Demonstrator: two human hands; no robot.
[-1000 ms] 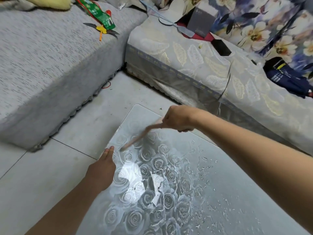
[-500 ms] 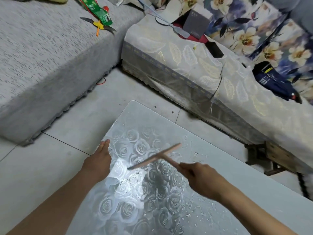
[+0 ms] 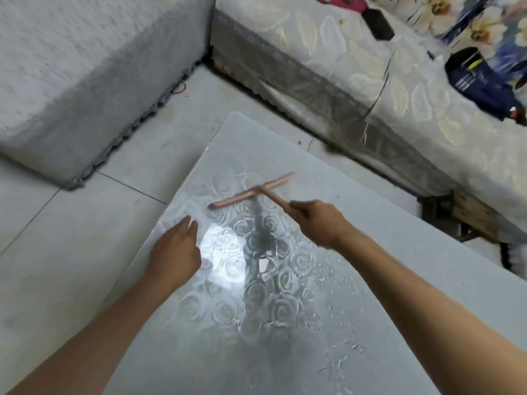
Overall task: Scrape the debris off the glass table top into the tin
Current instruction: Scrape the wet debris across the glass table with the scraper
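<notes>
Right hand (image 3: 319,223) grips the T-shaped scraper (image 3: 251,192), left hand (image 3: 175,252) flat and open steadying the tabletop (image 3: 413,266); debris (image 3: 336,286) near centre, tin unseen; advise low blade angle, overlapping strokes.

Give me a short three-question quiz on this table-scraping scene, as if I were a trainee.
1. True or false: the right hand holds the scraper.
2. Where does the left hand rest? A) on the sofa B) at the table edge C) on the scraper
3. Fill in: white debris lies mostly on the ____ side of the rose pattern.

Key: 1 true; 2 B; 3 right.
</notes>
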